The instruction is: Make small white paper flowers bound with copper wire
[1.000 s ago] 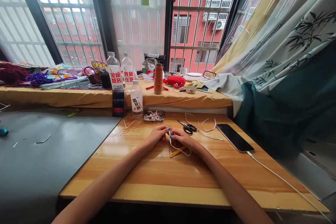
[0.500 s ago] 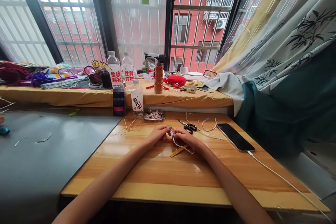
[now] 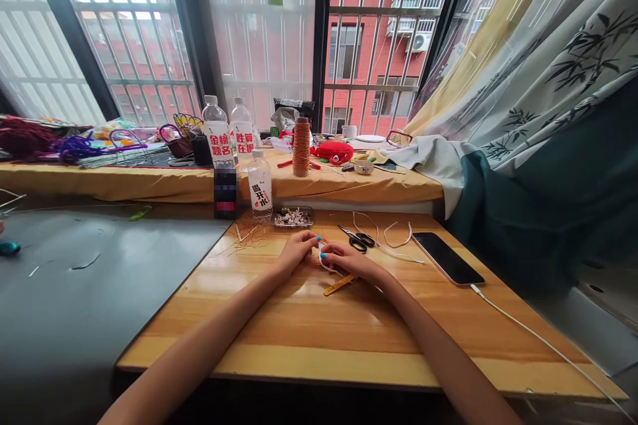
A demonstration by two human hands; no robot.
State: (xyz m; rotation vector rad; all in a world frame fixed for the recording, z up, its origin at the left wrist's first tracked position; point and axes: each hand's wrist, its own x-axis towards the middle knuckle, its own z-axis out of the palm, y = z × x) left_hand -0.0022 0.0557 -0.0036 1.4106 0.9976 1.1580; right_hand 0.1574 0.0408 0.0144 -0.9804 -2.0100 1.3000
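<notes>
White cord [image 3: 325, 264] is pinched between the left hand [image 3: 295, 251] and the right hand [image 3: 349, 259] in the frame's centre, fingers closed on it above the wooden table [image 3: 299, 319]. Probably the thin cord could slip from the fingertips, because the grip is small.

The tabletop [image 3: 279, 325] is bare wood near the person, so a hand can slide there. Farther back, the scissors [image 3: 357, 238], a tray of beads [image 3: 292, 216] and a water bottle [image 3: 260, 184] stand in the way. On the right lie a phone [image 3: 447, 257] and its cable [image 3: 543, 344].
</notes>
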